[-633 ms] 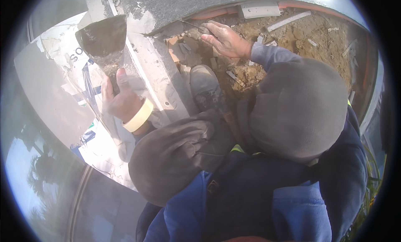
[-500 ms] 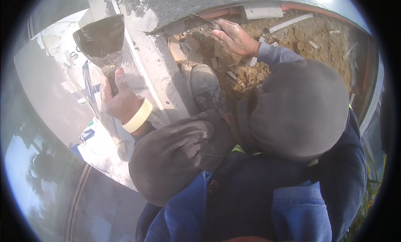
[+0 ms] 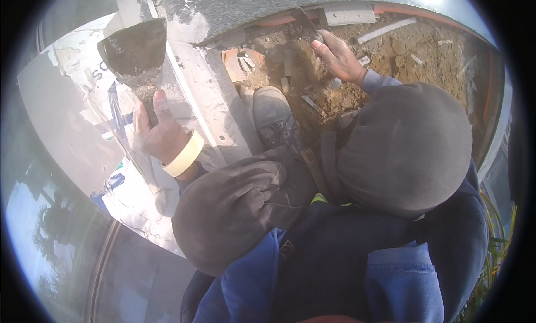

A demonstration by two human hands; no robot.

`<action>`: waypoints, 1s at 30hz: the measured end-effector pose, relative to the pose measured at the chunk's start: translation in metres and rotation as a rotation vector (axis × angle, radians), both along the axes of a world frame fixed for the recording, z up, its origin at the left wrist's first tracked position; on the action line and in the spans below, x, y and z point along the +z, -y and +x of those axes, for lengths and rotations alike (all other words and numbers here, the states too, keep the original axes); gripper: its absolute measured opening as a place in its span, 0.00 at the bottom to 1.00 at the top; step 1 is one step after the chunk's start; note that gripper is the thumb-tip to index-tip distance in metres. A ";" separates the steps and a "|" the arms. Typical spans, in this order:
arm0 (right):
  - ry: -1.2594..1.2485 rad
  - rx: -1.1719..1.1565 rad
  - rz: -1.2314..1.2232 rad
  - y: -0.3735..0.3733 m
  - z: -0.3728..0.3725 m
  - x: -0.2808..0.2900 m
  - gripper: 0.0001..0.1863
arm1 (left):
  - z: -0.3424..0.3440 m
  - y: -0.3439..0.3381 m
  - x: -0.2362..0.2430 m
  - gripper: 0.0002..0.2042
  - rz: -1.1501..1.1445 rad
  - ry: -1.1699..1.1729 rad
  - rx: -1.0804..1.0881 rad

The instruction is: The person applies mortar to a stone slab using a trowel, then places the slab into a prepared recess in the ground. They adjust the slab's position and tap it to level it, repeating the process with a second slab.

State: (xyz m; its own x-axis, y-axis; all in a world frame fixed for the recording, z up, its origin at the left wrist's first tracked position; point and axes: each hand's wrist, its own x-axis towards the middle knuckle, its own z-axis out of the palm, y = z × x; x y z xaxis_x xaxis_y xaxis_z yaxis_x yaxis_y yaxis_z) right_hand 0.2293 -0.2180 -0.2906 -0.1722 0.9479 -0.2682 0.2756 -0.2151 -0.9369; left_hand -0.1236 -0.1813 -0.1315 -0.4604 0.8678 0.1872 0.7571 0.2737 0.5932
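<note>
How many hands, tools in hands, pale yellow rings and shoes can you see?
Hands: 2 (left hand, right hand)
Tools in hands: 2 (wide-bladed tool, slimmer-looking tool)
Pale yellow ring: 1
Shoe: 1
Total: 6

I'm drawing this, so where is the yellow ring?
In the head view, the pale yellow ring is left of centre, around the wrist of the left hand, which holds the broad-bladed tool.

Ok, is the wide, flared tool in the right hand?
No, the left hand holds the flared tool, while the right hand holds another blade.
</note>
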 end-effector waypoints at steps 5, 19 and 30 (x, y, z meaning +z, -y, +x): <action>0.165 0.001 0.332 0.010 -0.011 -0.008 0.20 | 0.006 -0.001 0.001 0.30 0.000 -0.015 0.001; 0.005 -0.136 -0.136 0.012 0.012 -0.004 0.21 | 0.013 -0.005 0.006 0.30 -0.005 0.011 -0.009; 0.321 -0.149 0.202 0.049 0.035 0.022 0.23 | 0.018 -0.038 0.017 0.28 0.116 -0.084 -0.226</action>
